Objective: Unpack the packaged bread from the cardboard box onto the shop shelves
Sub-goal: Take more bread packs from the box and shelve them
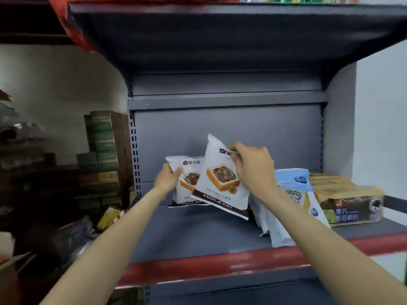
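Two white packets of chocolate toast bread stand on the grey shelf (198, 234) near its back panel. My left hand (167, 177) grips the left edge of the rear packet (187, 186), which stands upright. My right hand (253, 166) pinches the top right of the front packet (220, 179), which tilts to the left and overlaps the rear one. The cardboard box is not in view.
A blue and white bread packet (293, 194) leans beside my right forearm, with a brown packet (348, 205) lying at the shelf's right end. A red strip (220, 265) trims the shelf's front edge. Another shelf (220, 29) hangs overhead. Stacked green cartons (101, 150) stand to the left.
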Demonstrator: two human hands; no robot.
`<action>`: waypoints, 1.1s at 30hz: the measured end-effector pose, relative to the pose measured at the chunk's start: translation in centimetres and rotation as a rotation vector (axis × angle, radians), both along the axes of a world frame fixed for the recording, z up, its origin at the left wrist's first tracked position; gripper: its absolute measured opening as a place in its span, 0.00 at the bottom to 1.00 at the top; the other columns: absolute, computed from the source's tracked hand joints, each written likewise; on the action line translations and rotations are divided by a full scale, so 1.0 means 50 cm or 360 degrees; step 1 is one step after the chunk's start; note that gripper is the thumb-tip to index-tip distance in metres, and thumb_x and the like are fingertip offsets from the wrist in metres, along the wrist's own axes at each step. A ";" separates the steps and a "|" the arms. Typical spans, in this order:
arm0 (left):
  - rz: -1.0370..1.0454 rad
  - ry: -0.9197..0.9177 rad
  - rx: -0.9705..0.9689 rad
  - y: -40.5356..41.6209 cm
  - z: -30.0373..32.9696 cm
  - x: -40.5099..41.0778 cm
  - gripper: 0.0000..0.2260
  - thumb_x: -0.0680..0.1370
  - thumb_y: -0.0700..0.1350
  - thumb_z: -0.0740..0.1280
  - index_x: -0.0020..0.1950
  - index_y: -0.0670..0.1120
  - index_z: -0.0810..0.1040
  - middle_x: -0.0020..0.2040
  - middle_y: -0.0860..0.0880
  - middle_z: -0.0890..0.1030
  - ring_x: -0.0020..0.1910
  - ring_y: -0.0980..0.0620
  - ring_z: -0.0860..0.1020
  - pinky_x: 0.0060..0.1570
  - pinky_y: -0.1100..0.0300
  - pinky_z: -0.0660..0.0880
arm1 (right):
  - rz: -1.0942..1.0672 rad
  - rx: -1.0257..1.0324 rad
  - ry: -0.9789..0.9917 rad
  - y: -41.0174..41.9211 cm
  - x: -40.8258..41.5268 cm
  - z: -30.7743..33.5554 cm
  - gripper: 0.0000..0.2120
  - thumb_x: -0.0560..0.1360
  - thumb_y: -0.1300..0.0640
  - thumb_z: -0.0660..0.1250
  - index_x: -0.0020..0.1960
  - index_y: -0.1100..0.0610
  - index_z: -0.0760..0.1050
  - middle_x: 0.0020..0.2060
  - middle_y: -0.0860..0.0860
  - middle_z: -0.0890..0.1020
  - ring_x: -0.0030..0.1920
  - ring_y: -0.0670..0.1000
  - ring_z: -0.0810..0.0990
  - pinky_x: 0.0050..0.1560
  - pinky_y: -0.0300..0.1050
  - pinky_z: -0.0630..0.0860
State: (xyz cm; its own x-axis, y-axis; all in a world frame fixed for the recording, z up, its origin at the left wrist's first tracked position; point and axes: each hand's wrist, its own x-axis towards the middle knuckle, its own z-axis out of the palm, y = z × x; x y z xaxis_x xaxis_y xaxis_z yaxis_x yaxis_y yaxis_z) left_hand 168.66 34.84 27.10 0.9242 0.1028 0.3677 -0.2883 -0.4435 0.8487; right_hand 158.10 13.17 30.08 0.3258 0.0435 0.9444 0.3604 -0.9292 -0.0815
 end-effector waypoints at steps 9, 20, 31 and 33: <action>-0.0019 0.0130 0.0018 -0.019 -0.076 0.147 0.15 0.77 0.49 0.63 0.56 0.40 0.73 0.53 0.42 0.80 0.52 0.43 0.78 0.51 0.49 0.77 | -0.0216 -0.0292 0.0336 0.062 0.148 -0.065 0.13 0.67 0.68 0.67 0.45 0.52 0.75 0.32 0.50 0.80 0.37 0.56 0.78 0.45 0.48 0.67; 0.0242 -0.0023 0.0292 0.024 -0.042 0.075 0.19 0.79 0.49 0.62 0.68 0.44 0.67 0.66 0.43 0.73 0.64 0.43 0.72 0.61 0.50 0.70 | -0.0233 -0.0464 0.0911 0.087 0.150 -0.088 0.31 0.76 0.56 0.61 0.75 0.56 0.53 0.74 0.58 0.55 0.75 0.57 0.49 0.74 0.54 0.42; 0.0188 -0.0587 0.0790 -0.094 -0.070 -0.296 0.06 0.78 0.53 0.61 0.48 0.56 0.78 0.44 0.59 0.83 0.45 0.55 0.79 0.44 0.57 0.73 | 0.0244 -0.0101 0.0457 0.014 -0.121 -0.170 0.11 0.76 0.56 0.60 0.57 0.52 0.76 0.49 0.49 0.83 0.49 0.54 0.79 0.44 0.48 0.73; 0.0157 -0.0788 0.0840 -0.121 -0.106 -0.361 0.09 0.78 0.55 0.59 0.46 0.56 0.78 0.40 0.59 0.82 0.40 0.56 0.79 0.37 0.60 0.71 | 0.0286 -0.0023 0.0388 -0.014 -0.187 -0.199 0.09 0.75 0.53 0.60 0.51 0.51 0.77 0.40 0.47 0.84 0.39 0.53 0.81 0.35 0.45 0.73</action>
State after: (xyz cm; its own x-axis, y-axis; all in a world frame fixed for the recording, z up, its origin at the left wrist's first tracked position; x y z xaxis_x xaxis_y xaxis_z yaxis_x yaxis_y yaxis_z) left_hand 150.61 28.76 21.81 0.6322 -0.1298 0.7638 -0.5207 -0.8012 0.2948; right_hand 148.74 12.46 20.15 0.5284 0.1339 0.8383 0.4908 -0.8539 -0.1730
